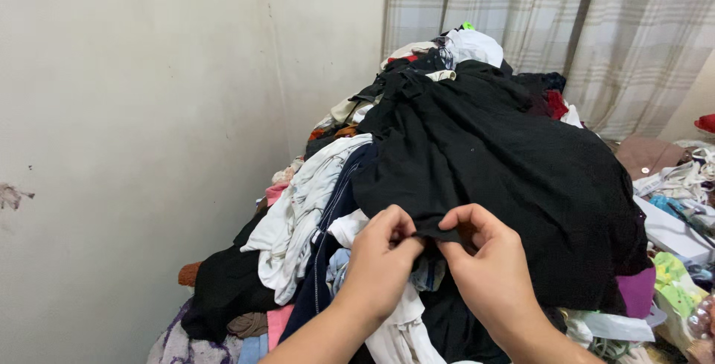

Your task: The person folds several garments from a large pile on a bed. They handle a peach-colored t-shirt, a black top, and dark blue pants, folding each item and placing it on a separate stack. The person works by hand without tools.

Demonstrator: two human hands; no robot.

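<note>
Black garment point(506, 163) hem, pinched by both hands point(383, 260)

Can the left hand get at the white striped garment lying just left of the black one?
Probably yes: the left hand pinches the black garment's edge, and the white striped garment lies uncovered right beside it.

A tall clothes pile point(417, 185) covers the unseen surface, black garment point(506, 178) draped on top.

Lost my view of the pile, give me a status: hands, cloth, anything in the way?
Left hand and right hand both pinch the black garment at its lower edge. Garment draped atop clothes pile. Nothing blocking.
</note>
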